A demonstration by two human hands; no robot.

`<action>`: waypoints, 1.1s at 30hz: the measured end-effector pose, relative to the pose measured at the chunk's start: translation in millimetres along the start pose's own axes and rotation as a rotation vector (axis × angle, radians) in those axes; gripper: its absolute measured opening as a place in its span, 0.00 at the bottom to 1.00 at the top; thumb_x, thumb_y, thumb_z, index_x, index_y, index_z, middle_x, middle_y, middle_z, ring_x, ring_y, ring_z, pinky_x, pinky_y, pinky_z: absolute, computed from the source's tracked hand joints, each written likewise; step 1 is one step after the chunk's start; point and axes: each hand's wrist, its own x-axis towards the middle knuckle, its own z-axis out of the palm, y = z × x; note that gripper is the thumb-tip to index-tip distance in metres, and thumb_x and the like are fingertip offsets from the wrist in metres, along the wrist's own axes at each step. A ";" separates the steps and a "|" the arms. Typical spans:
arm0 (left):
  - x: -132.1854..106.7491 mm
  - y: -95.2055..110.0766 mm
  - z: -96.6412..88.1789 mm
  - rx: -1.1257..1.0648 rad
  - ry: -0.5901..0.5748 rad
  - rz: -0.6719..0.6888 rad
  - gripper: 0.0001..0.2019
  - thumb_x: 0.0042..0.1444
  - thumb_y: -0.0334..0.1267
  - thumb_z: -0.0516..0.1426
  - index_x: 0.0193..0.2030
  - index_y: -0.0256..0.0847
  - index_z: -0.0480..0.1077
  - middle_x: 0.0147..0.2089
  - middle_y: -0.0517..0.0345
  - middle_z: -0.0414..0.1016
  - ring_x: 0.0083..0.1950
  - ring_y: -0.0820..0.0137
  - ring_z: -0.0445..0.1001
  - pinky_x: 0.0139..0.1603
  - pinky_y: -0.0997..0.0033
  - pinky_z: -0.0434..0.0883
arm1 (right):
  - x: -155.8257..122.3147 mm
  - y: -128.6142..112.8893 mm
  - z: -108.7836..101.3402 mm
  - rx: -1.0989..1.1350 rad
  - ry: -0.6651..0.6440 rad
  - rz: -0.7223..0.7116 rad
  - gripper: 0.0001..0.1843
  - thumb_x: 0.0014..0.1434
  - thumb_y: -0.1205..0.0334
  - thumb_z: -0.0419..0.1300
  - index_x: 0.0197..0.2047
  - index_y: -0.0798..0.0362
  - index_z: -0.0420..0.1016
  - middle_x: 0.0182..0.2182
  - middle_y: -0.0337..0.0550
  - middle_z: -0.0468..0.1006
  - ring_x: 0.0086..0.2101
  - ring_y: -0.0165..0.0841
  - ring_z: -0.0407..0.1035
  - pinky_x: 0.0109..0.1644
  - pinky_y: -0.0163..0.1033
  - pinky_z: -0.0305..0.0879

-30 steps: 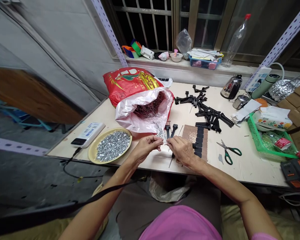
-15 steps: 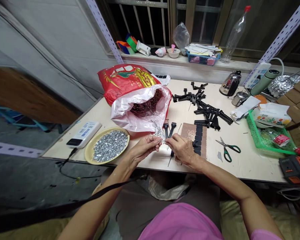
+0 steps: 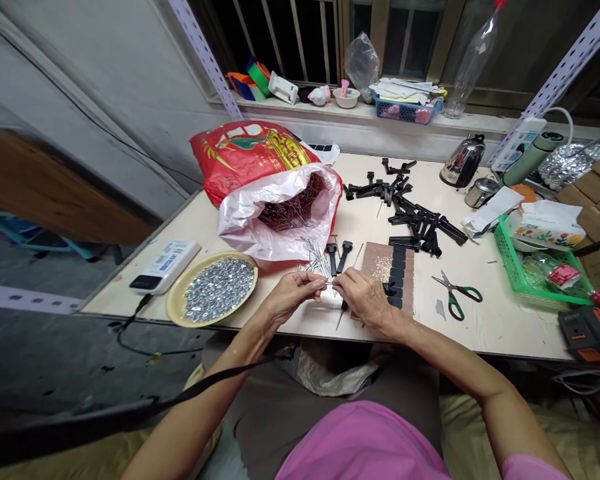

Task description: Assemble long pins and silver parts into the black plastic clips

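Note:
My left hand (image 3: pixel 294 293) is closed in a pinch on a small, thin, shiny metal piece (image 3: pixel 330 283). Its fingertips almost meet those of my right hand (image 3: pixel 364 295), which pinches too; what lies inside those fingers is hidden. Just behind both hands is a loose bunch of silvery metal pins (image 3: pixel 321 260). Two black plastic pieces with square heads (image 3: pixel 347 249) lie by the pins. Partly under my right hand sits a brown board (image 3: pixel 375 257), with a row of black squares (image 3: pixel 397 275) along it. A yellow plate (image 3: pixel 171 300) of small shiny metal parts (image 3: pixel 220 290) stands left of my left hand.
Behind the pins, a red bag (image 3: pixel 250 157) lies open, full of dark reddish thin rods (image 3: pixel 295 207). Several black plastic pieces (image 3: pixel 420 223) are heaped at the back right. Scissors (image 3: pixel 455 293), a green basket (image 3: pixel 525 280), a kettle (image 3: pixel 463 160) and a white device (image 3: pixel 165 267) occupy the table.
The camera view has shifted slightly. Both hands stay pinched together at nearly the same spot, with a slightly wider gap between the fingertips.

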 end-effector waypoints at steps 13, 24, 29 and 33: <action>-2.5 0.9 0.7 0.089 0.042 0.037 0.17 0.33 0.47 0.69 0.23 0.37 0.73 0.21 0.63 0.70 0.22 0.76 0.66 0.27 0.73 0.65 | -1.3 -0.6 -3.2 -0.012 -0.112 0.032 0.14 0.68 0.60 0.48 0.40 0.55 0.73 0.33 0.44 0.74 0.33 0.31 0.70 0.30 0.33 0.58; -1.3 -5.7 -5.0 0.085 -0.002 -0.032 0.20 0.30 0.49 0.70 0.24 0.36 0.73 0.23 0.61 0.72 0.22 0.76 0.66 0.27 0.73 0.65 | -7.1 1.9 3.4 0.127 -0.109 0.036 0.11 0.67 0.62 0.50 0.40 0.55 0.73 0.33 0.42 0.71 0.32 0.29 0.67 0.32 0.32 0.59; -2.9 -3.9 -2.0 0.066 -0.041 -0.076 0.21 0.29 0.51 0.70 0.24 0.36 0.74 0.24 0.61 0.72 0.22 0.76 0.66 0.26 0.74 0.64 | -10.3 9.0 1.6 0.381 -0.038 0.011 0.08 0.63 0.67 0.55 0.41 0.56 0.75 0.35 0.44 0.70 0.35 0.29 0.68 0.39 0.33 0.65; -2.7 -0.9 6.1 0.002 -0.079 -0.101 0.24 0.31 0.54 0.69 0.29 0.36 0.76 0.26 0.60 0.72 0.25 0.75 0.67 0.28 0.73 0.67 | -18.7 17.2 -1.9 0.465 0.005 0.037 0.09 0.64 0.66 0.54 0.42 0.54 0.76 0.33 0.42 0.72 0.34 0.30 0.69 0.39 0.34 0.66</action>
